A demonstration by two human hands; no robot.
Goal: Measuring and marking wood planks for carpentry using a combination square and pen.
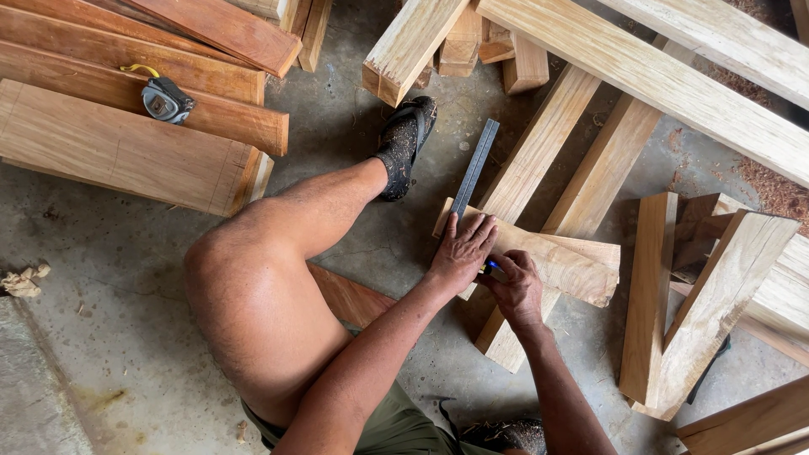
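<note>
Fingers of the left hand [462,251] press flat on a pale wooden block [548,257] and a dark metal square [474,170] laid across it — mid-floor, resting on longer beams. Right hand [514,286] grips a blue pen [491,264] at the square's edge. Tape measure [165,99] sits on far-left planks [126,143].

Grey concrete floor [101,278], sawdust [771,190] at right, daylight.
</note>
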